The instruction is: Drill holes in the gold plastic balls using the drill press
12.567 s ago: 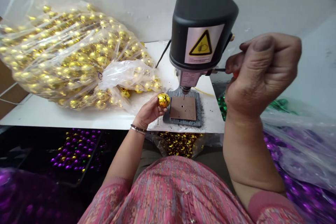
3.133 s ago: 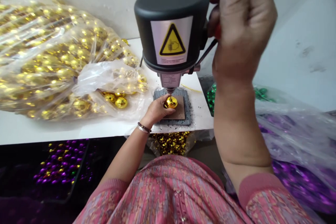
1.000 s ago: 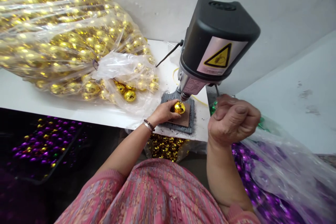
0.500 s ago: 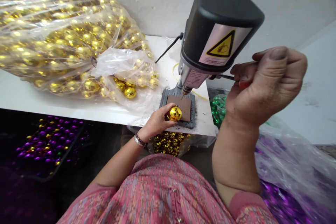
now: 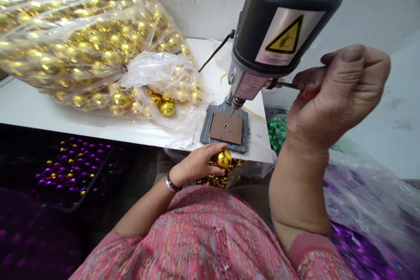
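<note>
Gold and mirror-bright, the bauble (image 5: 224, 159) sits in the curl of my left hand (image 5: 197, 165), with my fingers (image 5: 210, 151) wrapped over its top and side. That hand is half closed and has a sure hold, leaving only part of the faceted surface showing. The bauble lies just past the front edge of the white worktop (image 5: 49, 118), nearer me than the grey base plate (image 5: 205, 129) of the bench drill (image 5: 282, 17), and above a bag of gold baubles (image 5: 213, 180) on the lower level. From the bauble, the drill bit (image 5: 232, 111) lies up and away from me, its long axis running down towards the brown pad (image 5: 226, 127) with a small hole in it. The bit stands above the pad, with nothing under it but the pad. My left hand is by far the nearer to the bauble and the pad. My right hand (image 5: 337, 96) is raised beside the drill head, well clear of both, closed tight around a red-handled screwdriver (image 5: 310, 95) whose thin shaft points left at the side of the drill; I cannot tell whether its tip touches. Behind the plate, a large clear bag of gold baubles (image 5: 82, 39) fills the worktop's left side, with several loose ones (image 5: 167, 108) at its mouth. Purple beads (image 5: 72, 168) lie below on the left.
</note>
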The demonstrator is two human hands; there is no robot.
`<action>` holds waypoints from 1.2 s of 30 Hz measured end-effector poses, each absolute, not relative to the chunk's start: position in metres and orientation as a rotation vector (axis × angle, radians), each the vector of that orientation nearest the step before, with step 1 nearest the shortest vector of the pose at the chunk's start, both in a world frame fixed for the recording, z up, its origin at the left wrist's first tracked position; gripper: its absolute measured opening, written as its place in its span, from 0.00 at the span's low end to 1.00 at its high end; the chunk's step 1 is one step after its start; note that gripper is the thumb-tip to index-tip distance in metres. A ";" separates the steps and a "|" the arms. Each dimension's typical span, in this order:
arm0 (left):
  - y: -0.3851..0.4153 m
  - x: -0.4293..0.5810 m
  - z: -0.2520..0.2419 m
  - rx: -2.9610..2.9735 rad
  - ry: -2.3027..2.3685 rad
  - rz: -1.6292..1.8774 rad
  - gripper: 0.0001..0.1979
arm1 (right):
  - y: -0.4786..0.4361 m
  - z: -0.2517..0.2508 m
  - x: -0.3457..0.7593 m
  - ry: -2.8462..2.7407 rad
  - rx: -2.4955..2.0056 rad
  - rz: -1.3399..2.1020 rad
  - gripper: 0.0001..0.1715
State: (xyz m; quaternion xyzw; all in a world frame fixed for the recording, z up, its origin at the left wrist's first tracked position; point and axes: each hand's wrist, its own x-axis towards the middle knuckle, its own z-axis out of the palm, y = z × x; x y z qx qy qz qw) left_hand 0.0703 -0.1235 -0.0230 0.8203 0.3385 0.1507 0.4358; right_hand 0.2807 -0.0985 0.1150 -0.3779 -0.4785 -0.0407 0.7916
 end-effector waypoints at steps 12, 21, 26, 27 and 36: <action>-0.004 0.000 -0.017 1.833 2.077 0.788 0.20 | -0.101 0.110 0.280 -0.988 -0.758 -0.024 0.15; 0.029 -0.006 -0.015 1.876 2.022 0.364 0.19 | -0.103 0.110 0.277 -1.029 -0.761 -0.075 0.14; 0.018 0.000 -0.014 1.592 1.829 0.552 0.25 | -0.106 0.109 0.275 -1.013 -0.823 -0.082 0.13; 0.014 0.000 -0.014 1.410 1.723 0.663 0.23 | -0.106 0.109 0.275 -1.008 -0.832 -0.084 0.13; -0.052 -0.071 0.012 0.508 1.217 1.201 0.17 | -0.103 0.108 0.275 -0.933 -0.771 -0.046 0.15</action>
